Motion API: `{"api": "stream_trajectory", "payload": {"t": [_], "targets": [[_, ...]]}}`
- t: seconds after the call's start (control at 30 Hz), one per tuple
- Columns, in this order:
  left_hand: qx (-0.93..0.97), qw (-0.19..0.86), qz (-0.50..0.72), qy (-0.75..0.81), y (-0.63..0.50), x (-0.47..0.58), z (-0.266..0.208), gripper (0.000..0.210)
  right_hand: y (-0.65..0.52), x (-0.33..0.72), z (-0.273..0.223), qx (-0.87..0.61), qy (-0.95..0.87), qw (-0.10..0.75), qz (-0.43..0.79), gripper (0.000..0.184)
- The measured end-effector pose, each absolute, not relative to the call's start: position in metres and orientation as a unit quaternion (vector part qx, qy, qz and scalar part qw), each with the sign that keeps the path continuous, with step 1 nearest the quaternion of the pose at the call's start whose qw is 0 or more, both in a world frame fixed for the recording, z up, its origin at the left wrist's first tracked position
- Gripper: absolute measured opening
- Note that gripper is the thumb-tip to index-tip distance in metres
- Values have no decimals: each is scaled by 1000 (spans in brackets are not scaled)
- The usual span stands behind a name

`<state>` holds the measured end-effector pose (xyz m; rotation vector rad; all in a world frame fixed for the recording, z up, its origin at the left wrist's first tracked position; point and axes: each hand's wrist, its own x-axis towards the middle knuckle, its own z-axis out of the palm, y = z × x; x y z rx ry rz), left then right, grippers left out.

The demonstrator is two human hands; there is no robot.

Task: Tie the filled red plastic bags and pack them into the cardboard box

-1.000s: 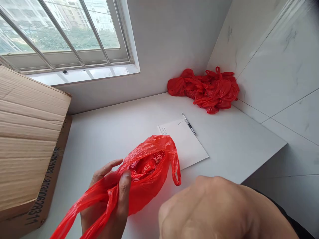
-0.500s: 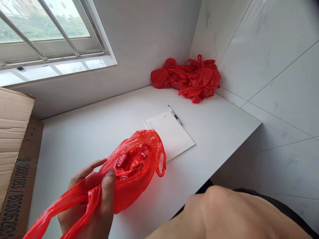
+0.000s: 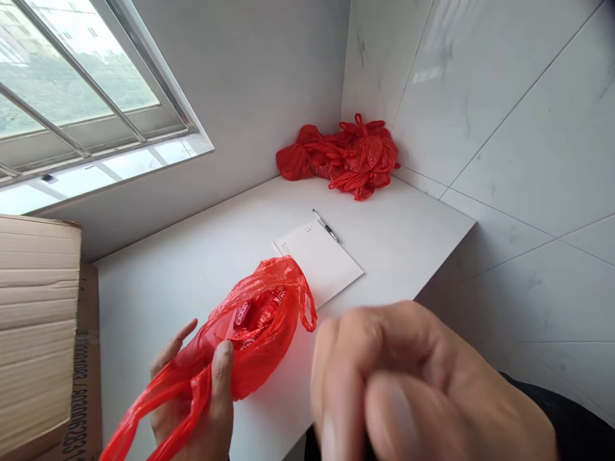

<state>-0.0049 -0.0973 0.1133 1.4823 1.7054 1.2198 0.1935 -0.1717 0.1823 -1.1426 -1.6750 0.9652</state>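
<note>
Left grip (image 3: pixel 216 413) pinching red plastic carrier bag (image 3: pixel 266 368), red packets (image 3: pixel 266 314) sitting just beyond it; right grip (image 3: pixel 418 384) hanging curled, can't tell if holding anything.

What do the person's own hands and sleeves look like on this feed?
Both the left hand and the right hand are bare: no gloves, and no rings or watch on the parts in view. Black fabric shows by the right wrist; whether it is a sleeve, I can't tell.
</note>
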Motion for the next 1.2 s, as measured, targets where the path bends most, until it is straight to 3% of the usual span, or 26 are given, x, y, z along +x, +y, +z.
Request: {"api": "stream_trajectory", "payload": {"t": [0.07, 0.13, 0.2, 0.23, 0.37, 0.43, 0.5, 0.6, 1.03, 1.2], "targets": [[526, 283, 460, 657, -97, -9, 117, 67, -153, 202, 178, -508, -573, 495, 411, 26], [515, 295, 461, 660, -96, -15, 119, 63, -136, 202, 157, -571, -552, 489, 360, 16], [507, 315, 463, 655, -92, -22, 119, 57, -122, 195, 132, -615, -595, 435, 280, 46], [504, 323, 465, 653, -89, -25, 119, 53, -116, 189, 121, -624, -612, 420, 245, 51], [507, 315, 476, 646, -76, -32, 121, 32, -96, 163, 106, -548, -667, 451, 229, 23], [519, 305, 483, 636, -70, -30, 123, 21, -80, 149, 105, -495, -729, 399, 252, 19], [511, 312, 488, 635, -65, -25, 124, 16, -63, 138, 99, -502, -787, 288, 214, 19], [480, 332, 484, 652, -61, -21, 122, 18, -42, 132, 79, -546, -802, 202, 135, 22], [423, 337, 460, 704, -70, -18, 105, 38, -38, 132, 53, -514, -818, 228, 116, 20], [429, 274, 466, 724, -74, -13, 103, 34, -39, 136, 59, -503, -828, 214, 128, 24]]}}
